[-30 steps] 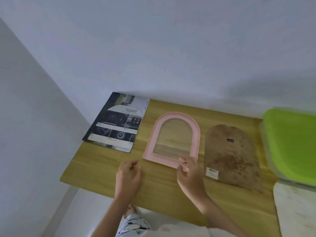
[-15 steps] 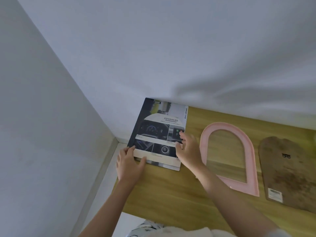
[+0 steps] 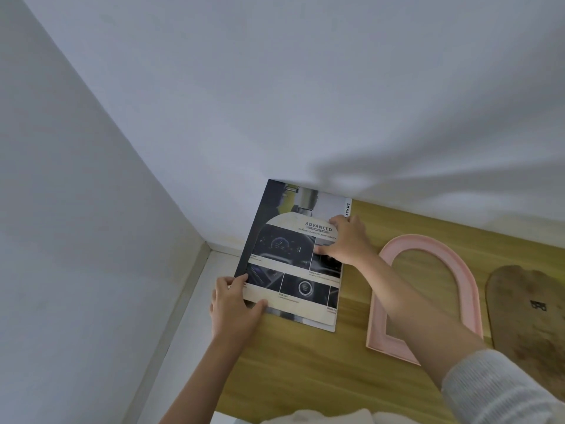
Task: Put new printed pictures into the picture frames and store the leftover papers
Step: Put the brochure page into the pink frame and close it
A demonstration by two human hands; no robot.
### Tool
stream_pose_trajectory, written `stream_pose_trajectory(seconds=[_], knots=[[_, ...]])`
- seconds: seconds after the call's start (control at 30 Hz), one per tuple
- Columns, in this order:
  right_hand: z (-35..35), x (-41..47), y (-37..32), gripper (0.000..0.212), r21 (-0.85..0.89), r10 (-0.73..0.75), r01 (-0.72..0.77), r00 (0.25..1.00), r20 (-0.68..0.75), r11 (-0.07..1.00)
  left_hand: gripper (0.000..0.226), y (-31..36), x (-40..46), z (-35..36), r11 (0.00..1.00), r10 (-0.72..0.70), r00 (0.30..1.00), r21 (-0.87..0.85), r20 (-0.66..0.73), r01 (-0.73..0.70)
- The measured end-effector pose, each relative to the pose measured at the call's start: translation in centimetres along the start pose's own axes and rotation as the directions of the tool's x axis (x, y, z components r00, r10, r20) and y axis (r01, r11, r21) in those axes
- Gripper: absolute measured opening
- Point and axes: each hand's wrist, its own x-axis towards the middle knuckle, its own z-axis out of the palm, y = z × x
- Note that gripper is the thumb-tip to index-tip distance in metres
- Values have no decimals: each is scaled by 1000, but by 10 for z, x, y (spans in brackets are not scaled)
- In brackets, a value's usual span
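Left hand [image 3: 234, 307] pinches the arched cutout [image 3: 293, 267] at 7 o'clock; right hand [image 3: 345, 240] lies flat, fingers spread, at 2. Likely pinning it to the printed page [image 3: 275, 206] for tracing on the counter [image 3: 305, 362].

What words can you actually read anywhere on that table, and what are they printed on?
"ADVANCED": on the arch-shaped printed picture lying on the printed sheet.
"SMART": running down the printed sheet's right edge; the rest is hidden by the right hand.
Small captions under the photos: too blurred to read.
Dark mark on the brown backing board: illegible.
The pink frame: no text.
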Motion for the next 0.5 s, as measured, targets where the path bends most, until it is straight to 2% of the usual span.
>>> stream_pose_trajectory(seconds=[0.1, 0.17, 0.23, 0.37, 0.5], knots=[[-2, 4, 1, 78, 22, 16, -16, 1000, 9, 1000, 66, 0, 4, -1, 1000, -7, 1000, -20, 11, 8], [-2, 6, 2, 75, 52, 23, -24, 1000, 21, 998, 66, 2, 6, -3, 999, -23, 1000, 29, 14, 23], [-3, 6, 2, 63, 108, 7, -7, 1000, 6, 994, 63, 2, 9, -6, 997, -37, 999, 69, 23, 36], [-9, -2, -2, 31, 278, -42, 61, 996, -75, 959, 39, 0, 11, -10, 995, -25, 1000, -100, 19, 26], [-22, -13, -3, 26, 347, -99, 159, 978, -184, 924, 31, 7, 5, -23, 978, 12, 999, -205, -38, -20]])
